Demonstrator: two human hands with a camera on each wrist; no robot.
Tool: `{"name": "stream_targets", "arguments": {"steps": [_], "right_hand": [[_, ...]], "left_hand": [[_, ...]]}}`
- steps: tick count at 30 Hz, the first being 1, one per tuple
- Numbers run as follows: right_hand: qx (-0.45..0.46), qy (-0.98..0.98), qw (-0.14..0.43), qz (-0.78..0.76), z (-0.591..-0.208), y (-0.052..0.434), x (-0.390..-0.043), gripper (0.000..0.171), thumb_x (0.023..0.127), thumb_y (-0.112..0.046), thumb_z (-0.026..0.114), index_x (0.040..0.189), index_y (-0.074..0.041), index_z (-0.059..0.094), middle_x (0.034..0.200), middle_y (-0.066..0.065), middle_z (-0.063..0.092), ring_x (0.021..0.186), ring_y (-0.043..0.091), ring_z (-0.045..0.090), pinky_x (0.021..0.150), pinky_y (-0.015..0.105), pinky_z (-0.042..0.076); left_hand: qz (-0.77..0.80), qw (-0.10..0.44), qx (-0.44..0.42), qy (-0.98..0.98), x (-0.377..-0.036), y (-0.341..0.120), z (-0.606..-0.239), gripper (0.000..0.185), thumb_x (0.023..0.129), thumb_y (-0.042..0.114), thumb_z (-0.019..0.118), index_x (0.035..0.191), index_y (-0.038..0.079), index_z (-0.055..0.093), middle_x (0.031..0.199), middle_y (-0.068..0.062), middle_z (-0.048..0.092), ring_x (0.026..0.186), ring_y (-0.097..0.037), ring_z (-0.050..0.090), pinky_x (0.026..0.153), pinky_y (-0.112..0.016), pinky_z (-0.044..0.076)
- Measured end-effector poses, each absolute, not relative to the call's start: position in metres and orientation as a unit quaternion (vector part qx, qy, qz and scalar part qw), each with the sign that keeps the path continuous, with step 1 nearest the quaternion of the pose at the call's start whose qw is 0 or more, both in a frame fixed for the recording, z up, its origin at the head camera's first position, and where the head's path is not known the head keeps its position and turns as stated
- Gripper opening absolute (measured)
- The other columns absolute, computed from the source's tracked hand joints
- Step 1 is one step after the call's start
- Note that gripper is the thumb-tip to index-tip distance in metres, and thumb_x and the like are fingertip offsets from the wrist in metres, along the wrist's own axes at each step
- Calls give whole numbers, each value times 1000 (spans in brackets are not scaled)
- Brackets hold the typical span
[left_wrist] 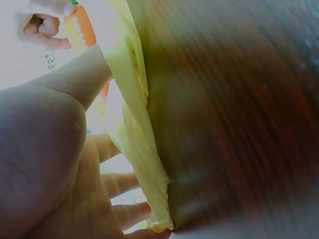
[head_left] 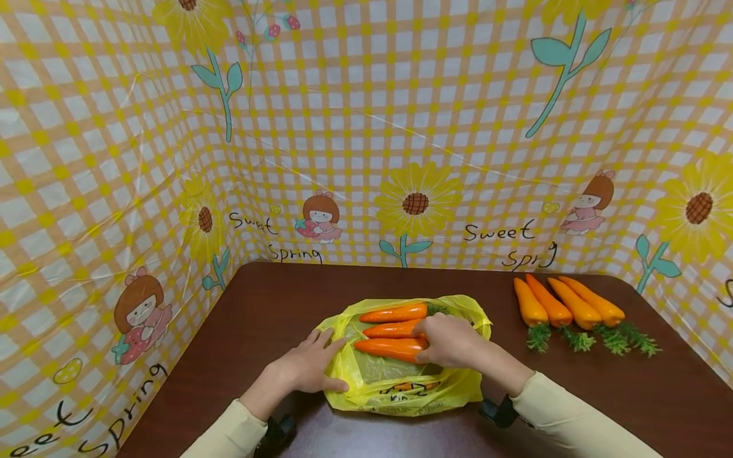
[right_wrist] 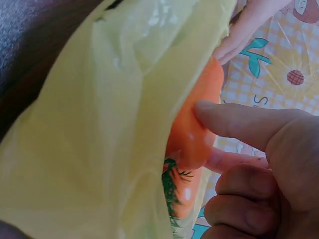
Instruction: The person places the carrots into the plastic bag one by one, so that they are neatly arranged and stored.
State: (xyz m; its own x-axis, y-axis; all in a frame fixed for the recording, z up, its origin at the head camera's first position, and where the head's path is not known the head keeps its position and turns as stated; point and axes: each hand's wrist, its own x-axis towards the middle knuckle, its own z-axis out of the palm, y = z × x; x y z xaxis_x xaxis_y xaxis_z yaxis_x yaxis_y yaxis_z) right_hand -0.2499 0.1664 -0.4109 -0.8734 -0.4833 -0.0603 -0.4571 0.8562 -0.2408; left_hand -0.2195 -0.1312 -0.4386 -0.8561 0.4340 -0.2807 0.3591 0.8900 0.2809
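A yellow plastic bag (head_left: 355, 394) lies on the table with its mouth spread wide. Inside are three orange toy carrots side by side: a far one (head_left: 395, 313), a middle one (head_left: 389, 330) and a near one (head_left: 383, 348), tips pointing left. My right hand (head_left: 452, 340) pinches the near carrot by its thick end; in the right wrist view, the thumb and index finger grip that carrot (right_wrist: 197, 119) beside the bag's wall. Fingers spread, my left hand (head_left: 306, 366) rests against the bag's left edge. The left wrist view shows those fingers (left_wrist: 119, 184) along the yellow film.
Several more toy carrots (head_left: 564, 305) with green leafy tops lie at the back right of the dark brown table (head_left: 229, 356). A checked cloth (head_left: 355, 127) with sunflowers rises behind the table and at both sides.
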Motion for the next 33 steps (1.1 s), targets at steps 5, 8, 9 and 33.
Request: {"name": "stream_targets", "arguments": {"steps": [5, 8, 9, 33], "right_hand": [[-243, 964, 52, -97, -407, 170, -249, 17, 79, -27, 86, 87, -19, 73, 59, -6, 30, 55, 11, 31, 51, 29, 23], [-241, 964, 55, -95, -404, 172, -248, 17, 79, -26, 86, 89, -18, 74, 59, -6, 34, 56, 11, 34, 51, 29, 25], [-239, 965, 57, -95, -404, 172, -248, 19, 79, -26, 86, 92, -16, 75, 60, -6, 37, 56, 11, 37, 51, 29, 26], [-259, 962, 39, -83, -401, 184, -246, 20, 80, -22, 82, 72, -20, 64, 58, -8, 33, 53, 9, 35, 48, 27, 24]], "left_hand": [[107, 166, 207, 958, -221, -131, -438, 89, 88, 59, 69, 159, 19, 34, 167, -14, 19, 153, -43, 18, 111, -62, 37], [104, 165, 206, 959, -222, -131, -437, 89, 88, 60, 69, 159, 19, 34, 167, -14, 19, 153, -43, 18, 111, -62, 37], [103, 164, 207, 959, -222, -131, -437, 89, 88, 60, 69, 159, 19, 34, 167, -14, 19, 153, -43, 18, 110, -62, 37], [116, 173, 206, 956, -221, -132, -437, 89, 88, 58, 71, 159, 20, 33, 168, -15, 17, 153, -43, 16, 111, -63, 36]]}}
